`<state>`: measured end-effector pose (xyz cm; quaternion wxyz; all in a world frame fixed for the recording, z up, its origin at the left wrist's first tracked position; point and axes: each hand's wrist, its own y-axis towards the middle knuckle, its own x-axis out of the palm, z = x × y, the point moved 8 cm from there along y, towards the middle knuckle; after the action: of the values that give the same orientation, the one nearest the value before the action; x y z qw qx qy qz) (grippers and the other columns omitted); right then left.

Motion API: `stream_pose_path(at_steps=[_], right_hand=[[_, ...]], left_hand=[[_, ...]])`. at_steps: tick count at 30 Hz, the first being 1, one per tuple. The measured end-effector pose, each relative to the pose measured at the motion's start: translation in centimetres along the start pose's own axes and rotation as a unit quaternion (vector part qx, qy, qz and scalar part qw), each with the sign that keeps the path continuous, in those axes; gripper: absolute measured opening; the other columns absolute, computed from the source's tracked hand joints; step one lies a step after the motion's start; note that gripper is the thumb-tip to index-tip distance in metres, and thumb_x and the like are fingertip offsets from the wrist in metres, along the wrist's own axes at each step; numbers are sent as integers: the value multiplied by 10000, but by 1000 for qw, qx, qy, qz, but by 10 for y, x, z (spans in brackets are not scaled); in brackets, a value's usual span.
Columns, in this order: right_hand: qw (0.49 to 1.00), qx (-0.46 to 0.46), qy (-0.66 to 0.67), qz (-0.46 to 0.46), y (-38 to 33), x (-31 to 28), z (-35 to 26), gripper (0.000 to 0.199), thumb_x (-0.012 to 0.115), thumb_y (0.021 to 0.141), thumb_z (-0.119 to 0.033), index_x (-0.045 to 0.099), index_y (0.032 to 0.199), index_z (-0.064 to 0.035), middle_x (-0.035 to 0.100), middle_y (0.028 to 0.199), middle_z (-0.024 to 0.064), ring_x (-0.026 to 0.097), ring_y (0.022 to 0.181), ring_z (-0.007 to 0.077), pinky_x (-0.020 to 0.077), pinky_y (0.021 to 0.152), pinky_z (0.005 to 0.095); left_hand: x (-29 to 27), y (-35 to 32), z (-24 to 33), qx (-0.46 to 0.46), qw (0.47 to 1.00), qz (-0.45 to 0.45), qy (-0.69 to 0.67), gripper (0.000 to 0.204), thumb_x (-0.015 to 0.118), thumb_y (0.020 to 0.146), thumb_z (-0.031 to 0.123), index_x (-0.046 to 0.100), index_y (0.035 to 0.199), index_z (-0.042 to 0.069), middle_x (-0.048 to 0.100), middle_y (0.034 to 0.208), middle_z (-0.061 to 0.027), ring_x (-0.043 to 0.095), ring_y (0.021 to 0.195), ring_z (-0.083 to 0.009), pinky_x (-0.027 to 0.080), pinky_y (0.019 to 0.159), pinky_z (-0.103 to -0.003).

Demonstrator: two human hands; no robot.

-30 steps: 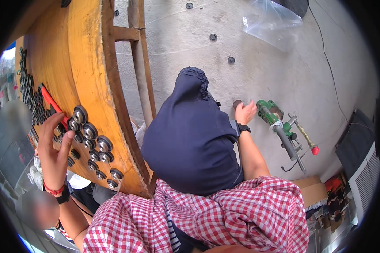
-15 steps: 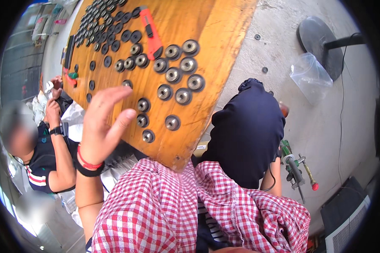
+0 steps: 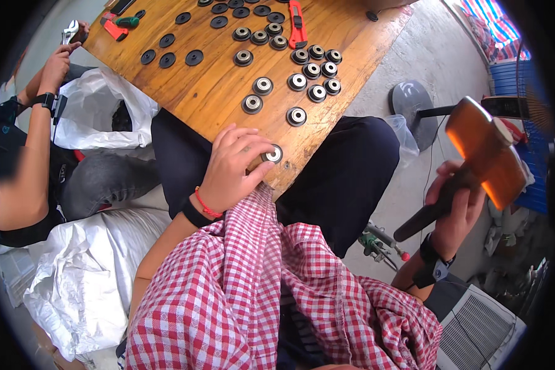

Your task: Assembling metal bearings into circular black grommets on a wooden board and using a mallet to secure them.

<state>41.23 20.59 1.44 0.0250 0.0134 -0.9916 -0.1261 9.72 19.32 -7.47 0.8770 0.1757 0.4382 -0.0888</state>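
My left hand rests on the near corner of the wooden table. Its thumb and forefinger close around a small black wheel with a metal bearing centre, which lies flat on the wood. Off to the right of the table, my right hand grips the dark handle of a mallet. The mallet's orange-brown head is raised in the air. Several similar wheels with metal centres lie just beyond my left hand.
Farther off are plain black discs, a red box cutter and a green-handled screwdriver. A co-worker's hand holds an adjustable wrench at left. White sacks stand below. A green tool is beside my right knee.
My left hand has come down from above the table onto a wheel at the near corner. My right hand, earlier mostly hidden by my knee, now holds the mallet up. The view has shifted.
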Motion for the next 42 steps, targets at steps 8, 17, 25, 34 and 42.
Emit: stream_pose_path(at_steps=[8, 17, 25, 34, 42], right_hand=[[943, 289, -54, -158, -56, 77, 109, 207, 510, 949, -172, 525, 1022, 21, 523, 657, -16, 483, 541, 66, 379, 495, 224], [925, 68, -301, -221, -70, 68, 120, 230, 495, 956, -186, 539, 944, 39, 517, 592, 114, 538, 554, 176, 404, 506, 352], [962, 207, -158, -82, -102, 29, 84, 352, 482, 961, -244, 493, 1167, 41, 541, 777, 67, 491, 556, 130, 408, 525, 259], [978, 193, -37, -65, -84, 29, 127, 416, 374, 989, -400, 446, 1060, 4, 515, 678, 79, 472, 453, 118, 393, 413, 237], [972, 234, 20, 3, -112, 35, 140, 442, 382, 989, -400, 465, 1096, 20, 527, 732, 98, 491, 490, 117, 389, 422, 224]], left_hand=[[37, 19, 11, 64, 998, -7, 13, 737, 737, 731, 388, 434, 1308, 45, 517, 1285, -121, 463, 1209, -277, 292, 1055, -461], [75, 10, 44, 144, 990, -3, 9, 906, 759, 719, 385, 282, 1399, 21, 382, 1398, -200, 432, 1249, -327, 331, 1023, -448], [73, 4, 56, 171, 985, 12, 3, 915, 776, 705, 313, 265, 1422, 64, 395, 1388, -192, 462, 1217, -298, 356, 994, -414], [77, 42, 79, 92, 991, -72, 69, 784, 760, 674, 189, 397, 1350, 32, 409, 1376, -160, 431, 1223, -314, 317, 1035, -442], [75, 19, 65, 217, 967, -89, 96, 435, 637, 798, 183, 556, 1202, 45, 540, 1267, -114, 485, 1215, -248, 341, 1045, -438]])
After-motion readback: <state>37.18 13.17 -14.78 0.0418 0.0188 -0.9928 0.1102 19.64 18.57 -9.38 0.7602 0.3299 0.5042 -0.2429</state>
